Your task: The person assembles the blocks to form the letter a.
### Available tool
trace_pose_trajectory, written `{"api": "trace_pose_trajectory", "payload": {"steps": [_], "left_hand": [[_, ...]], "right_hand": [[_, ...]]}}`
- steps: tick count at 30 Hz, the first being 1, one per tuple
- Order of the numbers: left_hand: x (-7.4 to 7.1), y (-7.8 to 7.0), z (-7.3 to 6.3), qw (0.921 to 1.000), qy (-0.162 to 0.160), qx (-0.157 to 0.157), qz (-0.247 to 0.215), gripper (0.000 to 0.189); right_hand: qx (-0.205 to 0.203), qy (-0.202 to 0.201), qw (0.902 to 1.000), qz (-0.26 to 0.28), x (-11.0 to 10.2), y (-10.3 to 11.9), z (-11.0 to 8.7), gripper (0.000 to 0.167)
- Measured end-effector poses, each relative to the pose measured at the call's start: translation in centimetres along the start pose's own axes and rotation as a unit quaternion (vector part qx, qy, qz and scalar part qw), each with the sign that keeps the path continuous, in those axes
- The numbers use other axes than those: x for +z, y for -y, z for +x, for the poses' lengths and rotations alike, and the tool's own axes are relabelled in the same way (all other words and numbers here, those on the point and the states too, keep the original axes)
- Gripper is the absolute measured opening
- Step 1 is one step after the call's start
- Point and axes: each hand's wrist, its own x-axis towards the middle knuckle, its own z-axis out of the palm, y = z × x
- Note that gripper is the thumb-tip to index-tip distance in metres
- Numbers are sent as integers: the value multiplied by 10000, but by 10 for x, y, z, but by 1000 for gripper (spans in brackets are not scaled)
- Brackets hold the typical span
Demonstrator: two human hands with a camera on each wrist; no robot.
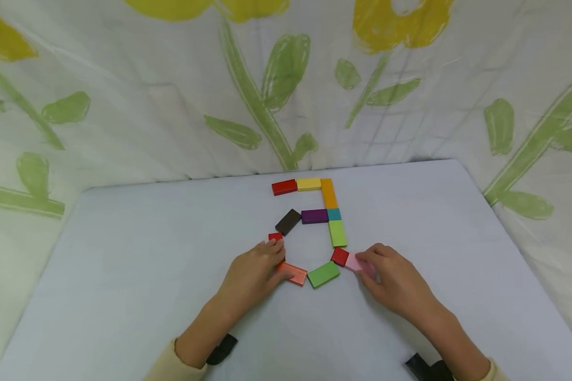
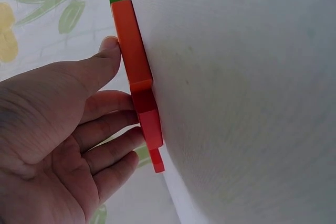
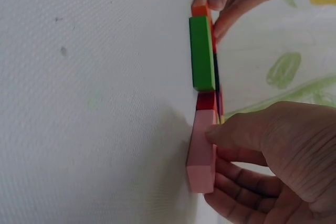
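My left hand (image 1: pixel 250 272) rests at the left side of a loop of coloured blocks. Its thumb touches the orange block (image 1: pixel 295 276), while the fingertips lie along a red block (image 2: pixel 148 119) at that block's end. A smaller red block (image 1: pixel 275 236) shows just beyond these fingers. On the other side, my right hand (image 1: pixel 398 280) pinches a pink block (image 3: pixel 201 148) between thumb and fingers. The pink block's end meets a red cube (image 1: pixel 340 256). Between the hands lies a green block (image 1: pixel 323 274), angled, its left end near the orange block.
Farther up the white table (image 1: pixel 148 254) are a black block (image 1: pixel 288 222), a purple block (image 1: pixel 314 216), a teal cube (image 1: pixel 333 214) and a lime block (image 1: pixel 337 233). Yellow (image 1: pixel 309 184), red (image 1: pixel 284 187) and amber (image 1: pixel 329 193) blocks form the top. A flowered cloth (image 1: pixel 171 121) hangs behind.
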Motion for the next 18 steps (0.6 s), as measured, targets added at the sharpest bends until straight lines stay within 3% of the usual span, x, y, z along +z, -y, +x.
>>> {"api": "trace_pose_trajectory", "payload": {"steps": [18], "left_hand": [[2,1,3,9995,-213,130,184,54]], "right_hand": [[30,-203,9996,172,-7,-3,2,36]]}}
